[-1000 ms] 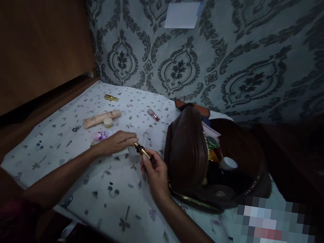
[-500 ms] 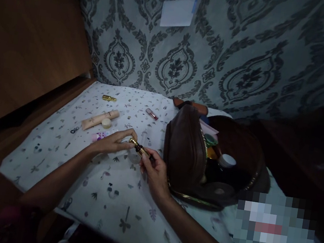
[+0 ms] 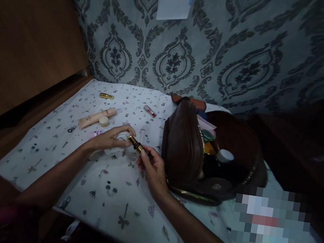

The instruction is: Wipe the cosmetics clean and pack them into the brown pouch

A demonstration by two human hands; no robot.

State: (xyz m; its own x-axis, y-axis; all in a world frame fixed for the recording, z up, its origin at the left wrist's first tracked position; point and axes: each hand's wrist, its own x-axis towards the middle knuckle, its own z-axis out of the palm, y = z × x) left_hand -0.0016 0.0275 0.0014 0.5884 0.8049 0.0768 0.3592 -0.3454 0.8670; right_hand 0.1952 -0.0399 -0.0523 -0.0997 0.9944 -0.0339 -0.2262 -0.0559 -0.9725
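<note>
Dim light swallows detail here. The near end of the small gold-and-black tube (image 3: 136, 145) is buried in the right hand (image 3: 152, 171), so its full length is hidden, and a pink item (image 3: 96, 132) mostly disappears behind the left hand (image 3: 110, 138). The tube sits just above the printed cloth (image 3: 114, 195), beside the open brown bag (image 3: 184, 149). It lies on a diagonal, its gold end toward the left hand's pinching fingertips and its dark end in the right hand's closed grip.
</note>
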